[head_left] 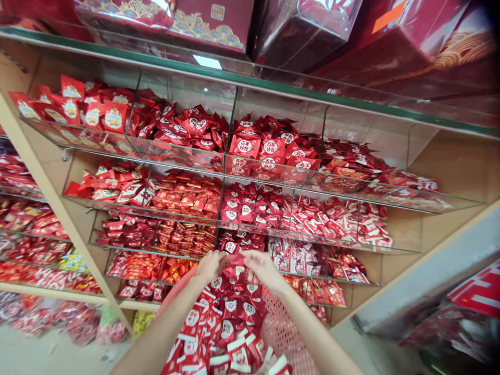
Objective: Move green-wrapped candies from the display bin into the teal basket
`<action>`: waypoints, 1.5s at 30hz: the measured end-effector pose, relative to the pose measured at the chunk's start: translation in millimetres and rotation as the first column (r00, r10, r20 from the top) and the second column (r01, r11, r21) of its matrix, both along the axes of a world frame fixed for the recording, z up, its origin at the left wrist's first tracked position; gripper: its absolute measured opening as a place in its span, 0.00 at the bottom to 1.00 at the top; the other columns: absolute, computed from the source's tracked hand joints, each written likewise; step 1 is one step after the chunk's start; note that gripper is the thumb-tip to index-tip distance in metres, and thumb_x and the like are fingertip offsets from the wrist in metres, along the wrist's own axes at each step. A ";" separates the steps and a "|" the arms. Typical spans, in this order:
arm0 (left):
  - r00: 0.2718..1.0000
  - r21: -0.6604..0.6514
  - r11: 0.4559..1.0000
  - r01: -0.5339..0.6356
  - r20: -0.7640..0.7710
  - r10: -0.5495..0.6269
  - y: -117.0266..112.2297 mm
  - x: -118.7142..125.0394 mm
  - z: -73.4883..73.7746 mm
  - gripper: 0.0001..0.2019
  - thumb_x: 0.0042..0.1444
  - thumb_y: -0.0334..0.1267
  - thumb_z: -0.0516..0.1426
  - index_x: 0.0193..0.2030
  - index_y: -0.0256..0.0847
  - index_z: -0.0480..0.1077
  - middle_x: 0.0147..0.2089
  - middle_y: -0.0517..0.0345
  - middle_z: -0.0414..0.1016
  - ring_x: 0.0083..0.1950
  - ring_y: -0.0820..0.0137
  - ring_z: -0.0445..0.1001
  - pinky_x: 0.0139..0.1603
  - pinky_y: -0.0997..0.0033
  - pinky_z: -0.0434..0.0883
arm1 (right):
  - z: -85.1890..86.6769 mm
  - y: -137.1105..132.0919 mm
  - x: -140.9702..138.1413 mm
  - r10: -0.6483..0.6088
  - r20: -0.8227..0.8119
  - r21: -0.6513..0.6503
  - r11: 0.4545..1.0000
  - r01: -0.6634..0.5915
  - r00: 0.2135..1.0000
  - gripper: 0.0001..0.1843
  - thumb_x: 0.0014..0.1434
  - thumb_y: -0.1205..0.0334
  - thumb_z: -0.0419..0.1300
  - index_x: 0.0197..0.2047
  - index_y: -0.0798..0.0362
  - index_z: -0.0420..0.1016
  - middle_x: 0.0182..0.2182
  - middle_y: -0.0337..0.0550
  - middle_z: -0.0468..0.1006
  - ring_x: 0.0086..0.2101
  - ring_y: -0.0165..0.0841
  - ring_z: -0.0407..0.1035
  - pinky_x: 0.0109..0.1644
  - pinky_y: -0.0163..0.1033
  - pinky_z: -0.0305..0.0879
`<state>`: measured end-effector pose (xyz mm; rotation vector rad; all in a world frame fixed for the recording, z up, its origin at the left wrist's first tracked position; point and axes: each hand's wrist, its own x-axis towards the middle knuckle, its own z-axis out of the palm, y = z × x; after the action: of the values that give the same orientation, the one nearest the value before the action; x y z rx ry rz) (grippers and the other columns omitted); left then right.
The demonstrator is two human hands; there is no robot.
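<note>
In the head view, both hands meet at the far end of a pink perforated plastic basket (287, 325). The left hand (211, 265) and the right hand (263, 269) appear to grasp a small dark-red glossy packet (234, 269) between them, pinching its upper corners; how far the fingertips wrap behind it is hidden. The packet sits just above the basket's contents: dark-red packets with white heart-shaped labels (230, 307) in the middle, red-and-white packets (191, 341) along the left, and red packets with white ends (239, 353) nearest the body.

A light, even grip on the edges would suit such thin-looking wrapping, as a hard pull from both sides could tear it. Keeping the knuckles clear of the transparent shelf panels (187, 209) ahead matters, since matching maroon packets with white heart labels (247, 210) fill a compartment right behind. The heap looks loose, so the basket is best kept level; what supports it is out of sight.
</note>
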<state>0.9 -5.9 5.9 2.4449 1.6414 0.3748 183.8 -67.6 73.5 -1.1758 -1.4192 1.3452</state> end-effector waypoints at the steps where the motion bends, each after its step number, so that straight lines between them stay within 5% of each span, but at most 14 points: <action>1: 1.000 0.001 1.000 -0.001 0.000 0.001 -0.5 0.1 0.8 0.17 0.62 0.43 0.44 0.49 0.45 0.70 0.42 0.53 0.73 0.45 0.65 0.70 0.44 0.71 0.66 | -13.2 -1.9 1.9 0.009 0.036 -0.023 1.000 -0.008 0.999 0.17 0.50 0.54 0.58 0.40 0.56 0.70 0.14 0.29 0.68 0.13 0.23 0.62 0.16 0.28 0.55; 5: 1.000 0.012 1.000 -0.007 -0.007 0.007 -2.3 0.6 3.9 0.18 0.62 0.43 0.43 0.50 0.46 0.69 0.42 0.53 0.73 0.45 0.65 0.70 0.44 0.70 0.66 | -54.9 -7.7 9.1 0.012 0.008 -0.044 0.999 -0.011 1.000 0.06 0.47 0.62 0.59 0.30 0.54 0.68 0.20 0.34 0.73 0.22 0.27 0.69 0.28 0.33 0.65; 9: 1.000 0.015 1.000 -0.003 0.004 0.003 -2.7 0.9 4.1 0.18 0.62 0.44 0.43 0.49 0.44 0.70 0.42 0.53 0.74 0.45 0.65 0.70 0.45 0.70 0.66 | -76.2 -17.3 10.5 0.127 0.007 0.129 0.984 -0.126 0.992 0.03 0.43 0.71 0.59 0.24 0.54 0.69 0.33 0.40 0.74 0.34 0.29 0.70 0.38 0.36 0.65; 16: 1.000 0.024 1.000 -0.010 0.014 0.010 -1.7 0.4 1.2 0.18 0.62 0.45 0.43 0.49 0.46 0.70 0.42 0.54 0.74 0.44 0.65 0.70 0.44 0.69 0.66 | -84.0 -28.0 5.1 0.283 0.230 0.212 0.919 -0.331 0.931 0.13 0.42 0.80 0.53 0.24 0.54 0.73 0.38 0.40 0.73 0.37 0.28 0.68 0.38 0.33 0.62; 22: 1.000 -0.001 1.000 -0.011 -0.001 0.011 -3.9 1.1 5.4 0.18 0.62 0.45 0.43 0.49 0.47 0.70 0.42 0.55 0.74 0.45 0.66 0.70 0.46 0.71 0.65 | -105.8 -26.6 7.2 0.221 0.448 0.256 0.897 -0.361 0.866 0.12 0.45 0.79 0.55 0.24 0.54 0.75 0.46 0.42 0.68 0.41 0.29 0.67 0.40 0.34 0.62; 27: 1.000 -0.012 1.000 -0.010 0.003 0.010 -4.4 1.8 6.1 0.18 0.62 0.45 0.42 0.49 0.46 0.70 0.43 0.54 0.73 0.46 0.65 0.69 0.48 0.69 0.65 | -108.4 -30.7 9.3 0.064 0.613 0.254 0.928 -0.274 0.787 0.18 0.41 0.82 0.50 0.26 0.53 0.74 0.34 0.38 0.71 0.35 0.28 0.66 0.37 0.32 0.60; 32: 1.000 -0.018 1.000 -0.004 -0.004 0.004 -4.4 1.7 7.1 0.18 0.62 0.45 0.42 0.50 0.46 0.69 0.44 0.54 0.73 0.47 0.66 0.69 0.49 0.69 0.64 | -104.1 -33.4 7.7 0.085 0.647 0.207 0.937 -0.282 0.758 0.15 0.43 0.79 0.51 0.28 0.54 0.74 0.31 0.38 0.71 0.32 0.29 0.66 0.37 0.32 0.60; 38: 1.000 0.008 1.000 -0.015 -0.021 0.015 -4.2 1.2 5.1 0.18 0.62 0.45 0.42 0.50 0.46 0.69 0.44 0.54 0.73 0.46 0.65 0.69 0.46 0.70 0.65 | -104.4 -35.5 1.1 0.005 0.514 0.204 0.971 -0.128 0.857 0.04 0.47 0.72 0.55 0.26 0.54 0.66 0.27 0.36 0.68 0.27 0.26 0.63 0.30 0.31 0.58; 45: 1.000 -0.012 1.000 -0.016 -0.023 0.016 -5.1 1.8 6.7 0.18 0.62 0.44 0.43 0.50 0.45 0.69 0.44 0.53 0.73 0.47 0.65 0.68 0.48 0.69 0.65 | -108.9 -34.9 -8.9 0.090 0.108 -0.047 0.995 -0.085 0.990 0.08 0.45 0.67 0.59 0.28 0.52 0.61 0.19 0.29 0.64 0.19 0.23 0.55 0.23 0.29 0.50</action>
<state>2.8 -11.0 12.6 2.4380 1.6680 0.3394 174.9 -102.6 -35.4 -1.2450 -1.5433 1.3952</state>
